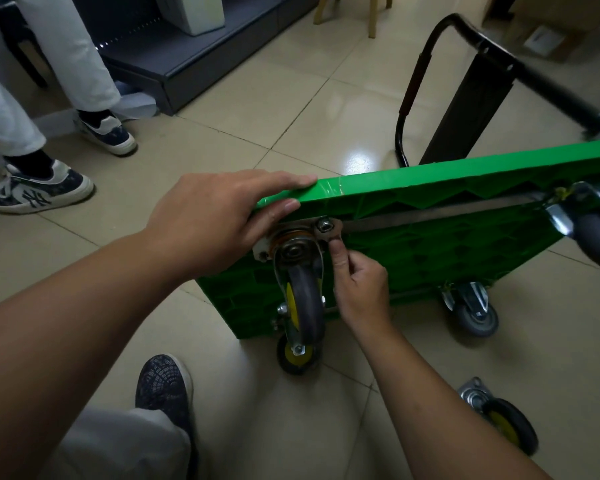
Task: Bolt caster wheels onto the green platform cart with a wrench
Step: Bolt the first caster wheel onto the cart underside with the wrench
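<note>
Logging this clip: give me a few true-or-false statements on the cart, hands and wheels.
1. The green cart is tipped up on its side. True.
2. The right hand holds a wrench. False: it pinches the mounting plate of the near caster; no wrench shows.
3. A loose caster lies on the floor. True.
4. The left hand grips the black handle. False: it rests on the cart's upper edge.

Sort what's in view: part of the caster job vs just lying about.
Job: green cart, steadied by left hand; caster being fitted; its mounting plate, pinched by right hand; nut; spare caster on floor.
Lying about: bystander's sneakers, dark shelf base, cardboard boxes.
</note>
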